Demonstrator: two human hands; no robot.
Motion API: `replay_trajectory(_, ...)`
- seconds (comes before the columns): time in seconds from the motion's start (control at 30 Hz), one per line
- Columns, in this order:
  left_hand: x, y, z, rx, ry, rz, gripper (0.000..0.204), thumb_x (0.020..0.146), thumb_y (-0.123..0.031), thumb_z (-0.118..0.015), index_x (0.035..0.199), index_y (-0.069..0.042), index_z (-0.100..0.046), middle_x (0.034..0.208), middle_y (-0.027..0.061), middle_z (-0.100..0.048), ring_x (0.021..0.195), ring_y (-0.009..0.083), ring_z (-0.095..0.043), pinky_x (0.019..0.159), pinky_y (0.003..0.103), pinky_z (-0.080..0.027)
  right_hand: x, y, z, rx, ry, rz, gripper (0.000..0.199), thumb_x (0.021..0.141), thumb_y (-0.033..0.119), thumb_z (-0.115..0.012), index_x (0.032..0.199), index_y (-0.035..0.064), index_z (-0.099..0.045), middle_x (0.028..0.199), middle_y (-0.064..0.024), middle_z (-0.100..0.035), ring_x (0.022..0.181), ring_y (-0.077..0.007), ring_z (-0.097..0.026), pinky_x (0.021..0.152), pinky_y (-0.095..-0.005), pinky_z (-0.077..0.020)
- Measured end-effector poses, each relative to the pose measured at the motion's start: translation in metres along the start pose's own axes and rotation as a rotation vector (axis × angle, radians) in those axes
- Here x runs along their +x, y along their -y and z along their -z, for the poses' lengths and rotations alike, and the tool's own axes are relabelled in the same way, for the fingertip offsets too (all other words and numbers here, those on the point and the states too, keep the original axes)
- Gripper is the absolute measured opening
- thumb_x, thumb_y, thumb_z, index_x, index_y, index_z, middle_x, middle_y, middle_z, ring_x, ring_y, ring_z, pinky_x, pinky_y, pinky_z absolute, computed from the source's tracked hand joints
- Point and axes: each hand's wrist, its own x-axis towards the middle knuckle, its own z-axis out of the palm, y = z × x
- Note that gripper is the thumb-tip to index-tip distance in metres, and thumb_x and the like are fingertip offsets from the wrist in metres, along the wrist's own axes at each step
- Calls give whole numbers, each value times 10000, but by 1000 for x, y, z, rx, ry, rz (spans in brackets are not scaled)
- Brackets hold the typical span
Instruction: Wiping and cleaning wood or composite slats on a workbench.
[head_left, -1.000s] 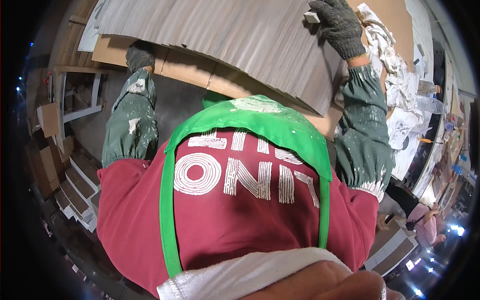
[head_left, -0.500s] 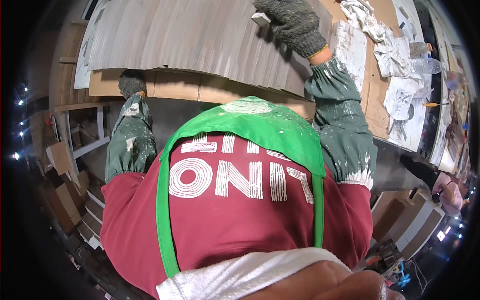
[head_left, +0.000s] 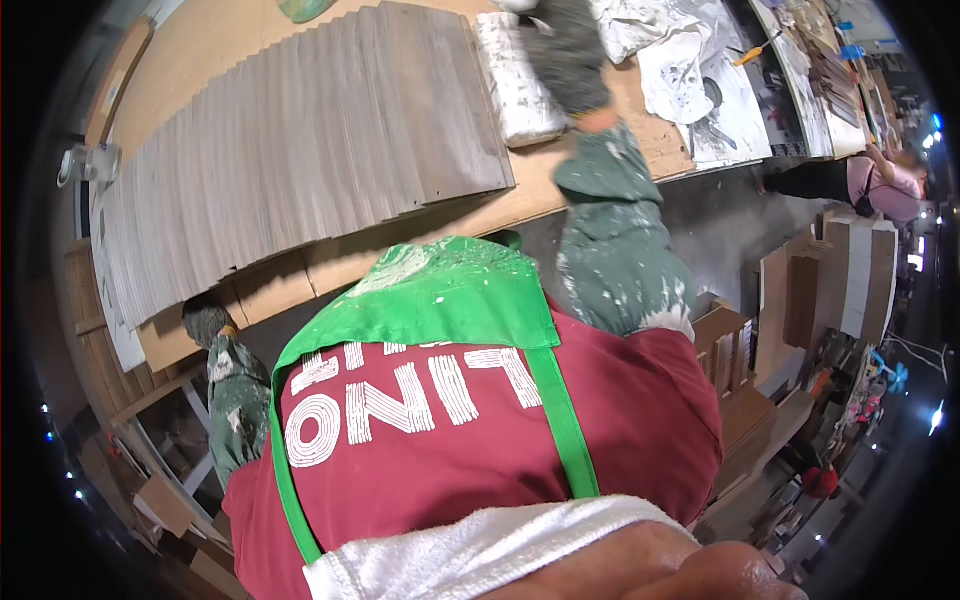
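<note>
A row of thin grey wood-grain boards (head_left: 330, 140), overlapped like fanned cards, lies across the table. My left hand (head_left: 206, 322), in a dark knitted glove, rests at the table's near edge beside the boards' left end; its fingers are too dark to make out. My right hand (head_left: 568, 60), gloved alike and blurred by motion, reaches past the right end of the row. At its fingertips is a small white block (head_left: 517, 4), partly cut off by the picture's top edge. Beside that hand lies a flat white, paint-smeared slab (head_left: 520, 95).
Paint-stained white cloths (head_left: 680, 80) and an orange-handled tool (head_left: 755, 52) lie on the right. A clear plastic container (head_left: 90, 165) stands at the left edge. Cardboard boxes (head_left: 800, 290) fill the floor on the right, where another person (head_left: 880, 185) works farther off.
My body and view have turned, so the boards now slant and sit farther left. My right hand has left the boards' top and moved past their right end, with the small white block.
</note>
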Motion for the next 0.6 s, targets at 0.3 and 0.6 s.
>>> replay_trajectory(0.3,-16,9,-4,6,56,41,194,852,-203,-496,938,-97,-634,957,105,-636,858,286,-614,722,381,-502,-140,-118,209,-910,-95,-1082,581,813,375,-588,1251,2,-510,1144,-249,-601,1032,-373,-603,871,-418,-480)
replay_trajectory(0.6,-21,18,3,7,105,21,259,840,-224,-531,1008,-86,-672,1032,121,-666,930,310,-639,771,397,-521,-173,-140,208,-1176,205,-1223,533,811,452,-545,1230,126,-584,1167,-215,-592,1099,-367,-552,950,-485,-420)
